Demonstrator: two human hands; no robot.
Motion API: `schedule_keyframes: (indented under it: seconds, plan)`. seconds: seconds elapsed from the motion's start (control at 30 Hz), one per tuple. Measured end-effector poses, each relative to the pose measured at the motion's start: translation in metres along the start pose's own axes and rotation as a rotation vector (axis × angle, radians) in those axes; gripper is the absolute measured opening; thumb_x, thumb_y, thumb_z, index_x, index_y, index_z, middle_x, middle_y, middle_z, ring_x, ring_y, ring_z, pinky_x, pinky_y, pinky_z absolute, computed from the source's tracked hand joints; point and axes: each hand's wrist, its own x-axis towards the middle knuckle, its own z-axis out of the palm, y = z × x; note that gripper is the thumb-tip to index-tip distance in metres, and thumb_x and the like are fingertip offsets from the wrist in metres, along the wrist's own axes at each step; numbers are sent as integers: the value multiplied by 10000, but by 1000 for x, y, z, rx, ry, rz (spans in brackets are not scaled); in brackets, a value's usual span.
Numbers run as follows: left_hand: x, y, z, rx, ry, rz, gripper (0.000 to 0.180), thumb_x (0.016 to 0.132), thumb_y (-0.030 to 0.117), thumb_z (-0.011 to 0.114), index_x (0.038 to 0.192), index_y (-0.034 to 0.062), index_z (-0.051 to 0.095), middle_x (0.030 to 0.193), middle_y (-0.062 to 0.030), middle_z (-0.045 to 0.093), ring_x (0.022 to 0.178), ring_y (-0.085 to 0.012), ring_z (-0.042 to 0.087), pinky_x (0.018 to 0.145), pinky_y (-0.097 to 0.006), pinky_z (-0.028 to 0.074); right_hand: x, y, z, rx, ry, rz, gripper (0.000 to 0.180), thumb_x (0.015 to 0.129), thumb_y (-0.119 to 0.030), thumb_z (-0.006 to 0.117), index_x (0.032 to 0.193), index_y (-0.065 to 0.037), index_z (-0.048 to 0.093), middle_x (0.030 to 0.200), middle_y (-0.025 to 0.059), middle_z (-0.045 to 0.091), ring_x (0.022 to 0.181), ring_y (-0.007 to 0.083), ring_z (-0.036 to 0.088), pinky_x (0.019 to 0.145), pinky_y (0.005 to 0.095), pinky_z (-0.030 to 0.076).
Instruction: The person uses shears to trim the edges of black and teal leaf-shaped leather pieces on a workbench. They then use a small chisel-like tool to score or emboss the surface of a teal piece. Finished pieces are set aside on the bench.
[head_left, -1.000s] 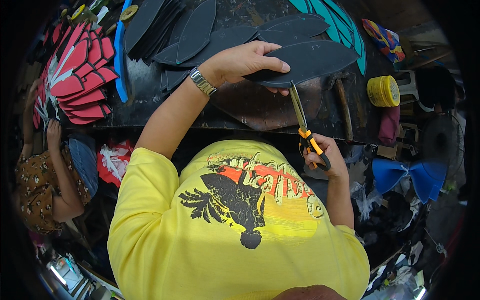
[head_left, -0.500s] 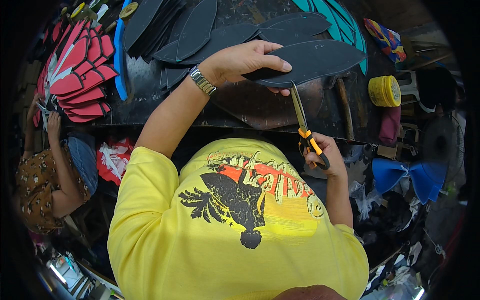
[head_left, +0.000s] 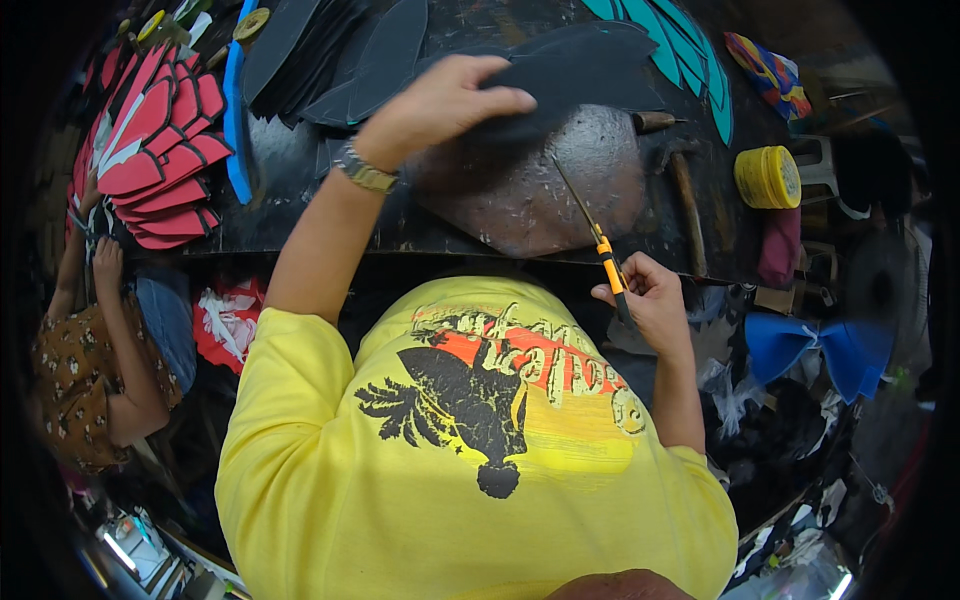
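My left hand (head_left: 445, 108), a metal watch at its wrist, grips a black leaf-shaped sheet (head_left: 540, 95) between thumb and fingers. Motion smears this sheet, and its outline merges with other black pieces behind it. Scissors (head_left: 608, 262) with orange-and-black handles are in my right hand (head_left: 648, 297), near the table's front edge. Their blades look close together and point up and left, apart from the sheet. Beneath them lies a worn brown board (head_left: 590, 180). More black leaf-shaped pieces (head_left: 315, 55) are stacked beyond my left hand.
Red black-edged pieces (head_left: 165, 165) pile up at left beside a blue strip (head_left: 238, 120), where another person's hands (head_left: 106, 262) work. Teal pieces (head_left: 690, 60) lie far right. A wooden-handled hammer (head_left: 688, 215), a pointed tool (head_left: 655, 122) and a yellow tub (head_left: 768, 178) stand nearer.
My left hand has moved left with the black sheet, away from the scissors, uncovering the brown board and pointed tool. The scissors have turned in my right hand, their blades coming together.
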Motion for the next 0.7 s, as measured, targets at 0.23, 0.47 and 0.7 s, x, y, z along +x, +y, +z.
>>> schedule_keyframes:
  seconds: [0.23,0.47,0.7]
  plan:
    - [-20,-3,-62,1262,512,4,367,873,319,733,1144,76,691,1102,-110,659,994,-287,631,889,-404,508,1,1,0,41,68,12,346,726,-151,895,730,-63,560,647,-88,431,601,22,357,523,215,274]
    - [37,-7,6,869,239,286,401,885,281,718,1223,71,667,1240,-118,636,1149,-310,607,974,-403,488,7,-3,10,-5,18,-44,358,721,-166,899,721,-64,555,617,-84,442,581,16,365,512,210,288]
    - [113,-20,43,1064,-3,43,541,803,349,791,1234,47,666,1246,-176,627,1141,-314,622,965,-405,507,-5,-6,8,-94,36,-86,379,710,-184,906,715,-52,551,603,-71,465,567,9,381,504,205,306]
